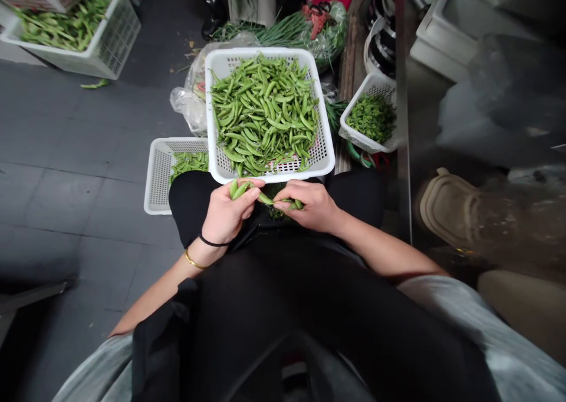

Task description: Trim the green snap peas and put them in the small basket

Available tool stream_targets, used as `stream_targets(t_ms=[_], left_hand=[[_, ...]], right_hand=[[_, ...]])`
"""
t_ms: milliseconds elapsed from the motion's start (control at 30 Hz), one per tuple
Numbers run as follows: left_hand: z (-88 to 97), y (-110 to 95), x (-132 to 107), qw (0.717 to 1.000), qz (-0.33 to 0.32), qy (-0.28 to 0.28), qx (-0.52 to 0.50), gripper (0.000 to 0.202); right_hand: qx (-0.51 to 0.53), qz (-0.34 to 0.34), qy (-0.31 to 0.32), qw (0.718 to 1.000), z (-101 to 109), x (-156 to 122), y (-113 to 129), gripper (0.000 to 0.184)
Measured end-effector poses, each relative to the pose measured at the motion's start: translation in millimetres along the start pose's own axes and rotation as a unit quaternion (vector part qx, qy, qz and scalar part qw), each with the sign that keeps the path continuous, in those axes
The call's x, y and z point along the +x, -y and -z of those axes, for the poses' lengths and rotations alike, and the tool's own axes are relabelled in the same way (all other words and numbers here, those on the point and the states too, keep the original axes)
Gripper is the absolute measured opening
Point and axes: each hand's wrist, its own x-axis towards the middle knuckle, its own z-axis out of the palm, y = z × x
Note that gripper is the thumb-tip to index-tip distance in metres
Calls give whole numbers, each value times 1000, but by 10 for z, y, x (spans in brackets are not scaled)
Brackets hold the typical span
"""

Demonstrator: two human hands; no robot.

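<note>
My left hand (227, 210) is closed on several green pea pods (241, 190), which poke out between thumb and fingers. One pod (265, 198) stretches across the gap between my hands. My right hand (309, 204) pinches its right end, and more pods (295, 204) show in that hand's fingers. Just beyond my hands a white perforated basket (327, 154), heaped with pea pods (265, 113), sits at my knees. Below my hands, between my legs, lies some green matter that I cannot make out clearly.
Left of my knee stands a lower white basket (154, 178) with some pods. A basket of green trimmings (371, 119) is at right, beside a metal table edge (402, 95). Another full basket (124, 42) stands far left. Long green stalks (274, 35) and scissors (321, 7) lie behind.
</note>
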Motion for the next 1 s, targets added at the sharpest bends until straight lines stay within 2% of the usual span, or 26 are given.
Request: stream_targets(t_ms=[100, 200, 267, 367, 433, 500, 633, 733, 833, 933, 1000], left_hand=[[-12, 39, -33, 999, -35, -10, 15, 30], [-22, 46, -61, 999, -46, 6, 9, 32], [-26, 33, -73, 999, -18, 37, -8, 32], [-17, 7, -94, 993, 44, 101, -34, 34], [5, -9, -115, 987, 68, 138, -42, 39], [41, -27, -141, 981, 79, 174, -37, 48], [125, -78, -182, 972, 82, 220, -21, 68], [161, -110, -181, 970, 81, 227, -17, 70], [166, -112, -158, 967, 87, 239, -10, 69], [148, -105, -141, 961, 90, 260, 15, 69], [126, -120, -146, 960, 73, 264, 63, 67]], right_hand=[[76, -67, 26, 995, 24, 23, 8, 11], [152, -128, 44, 979, 36, 20, 48, 12], [172, -114, 50, 977, 36, 5, 91, 14], [164, -50, 61, 983, 35, -22, 155, 15], [169, -41, 69, 982, 47, -36, 170, 14], [194, -74, 51, 977, 89, -50, 148, 14], [229, -145, -54, 961, 272, -87, 43, 19], [150, -134, -49, 978, 402, -115, 19, 20], [-5, -33, -31, 999, 393, -121, 73, 19], [-162, 91, 20, 982, 251, -86, 130, 25], [-231, 136, 66, 961, 158, -42, 139, 26]])
